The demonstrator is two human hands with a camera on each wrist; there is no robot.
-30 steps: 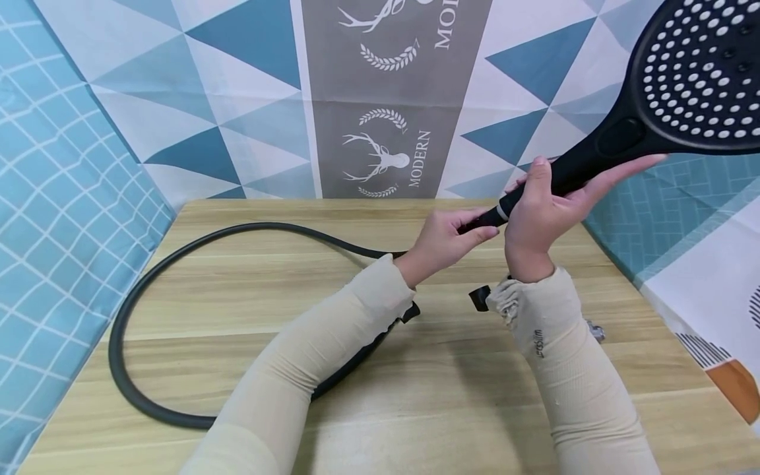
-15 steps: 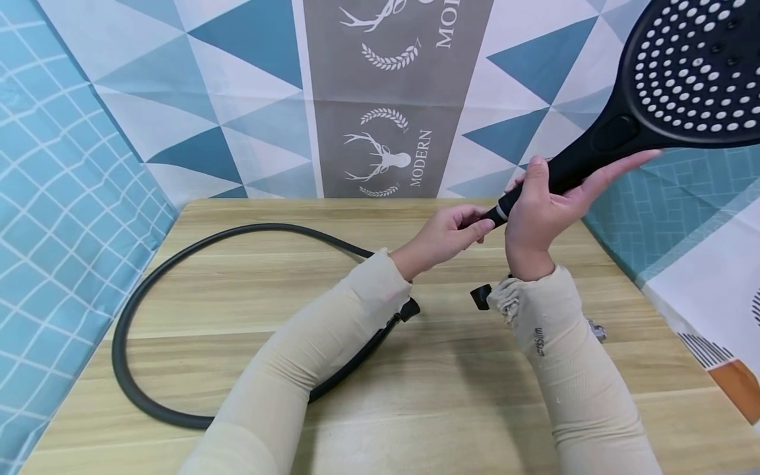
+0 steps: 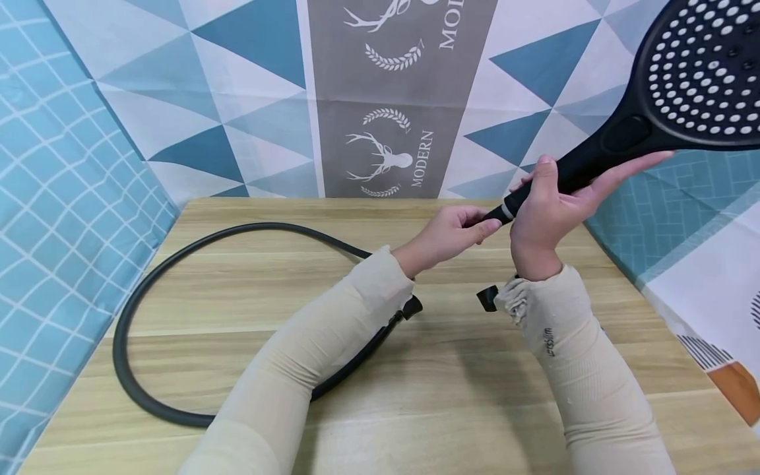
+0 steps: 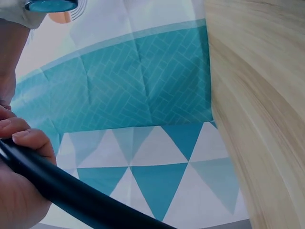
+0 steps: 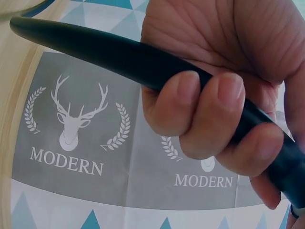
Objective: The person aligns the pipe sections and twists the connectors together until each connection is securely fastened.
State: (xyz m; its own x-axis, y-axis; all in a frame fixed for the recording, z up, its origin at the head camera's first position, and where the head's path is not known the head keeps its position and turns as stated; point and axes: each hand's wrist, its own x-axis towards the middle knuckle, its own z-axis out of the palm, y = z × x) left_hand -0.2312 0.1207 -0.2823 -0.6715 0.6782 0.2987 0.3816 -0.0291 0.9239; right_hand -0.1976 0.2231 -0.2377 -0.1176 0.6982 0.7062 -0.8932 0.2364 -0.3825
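Note:
In the head view, my right hand (image 3: 546, 211) grips the handle of a large black shower head (image 3: 629, 132), raised above the table at the right. Its round face with pale nozzles runs off the frame's edge. My left hand (image 3: 448, 234) pinches the black hose end (image 3: 491, 215) just below the pale ring at the handle's base. In the right wrist view, my fingers (image 5: 212, 112) curl round the dark handle (image 5: 105, 55). Across the left wrist view's lower left runs the black hose (image 4: 90, 195), with fingers curled over it.
The black hose (image 3: 119, 343) loops over the left of the wooden table (image 3: 451, 396) and passes under my left forearm. Its other end (image 3: 411, 307) lies beside that sleeve. A small black piece (image 3: 488, 298) shows at my right cuff. Patterned cloth walls (image 3: 255, 79) surround the table.
My left fingers have shifted their hold on the hose end and are more curled. The shower head has moved slightly left, then back right. A small metallic thing behind my right sleeve is now hidden.

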